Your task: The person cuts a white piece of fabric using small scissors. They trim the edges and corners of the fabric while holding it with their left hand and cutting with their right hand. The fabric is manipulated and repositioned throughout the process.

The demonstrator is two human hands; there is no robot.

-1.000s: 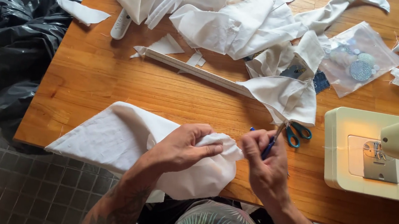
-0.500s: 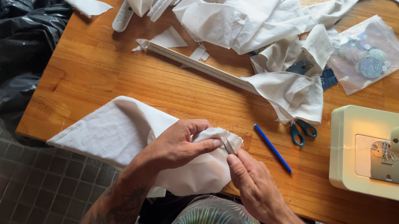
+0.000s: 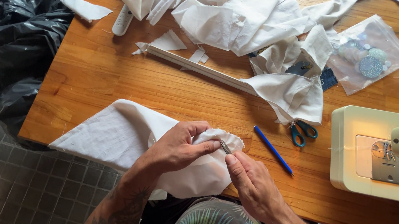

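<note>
At the near edge of the wooden desk [image 3: 92, 84], the left hand [image 3: 178, 146] has its grip closed on a bunched fold of white fabric [image 3: 117, 131], thumb and fingers pinching it. The right hand [image 3: 250, 185] grips a thin metal tool [image 3: 225, 146] that slants up-left from that hand into the fold. The tool's tip is hidden in the cloth, so I cannot tell its kind; a blue pencil [image 3: 274, 150] and teal-handled scissors [image 3: 303, 131] lie just right.

Left hand [image 3: 178, 146] fingers curled in a pinch, right hand [image 3: 246, 179] pinching, fingertips nearly meeting
</note>
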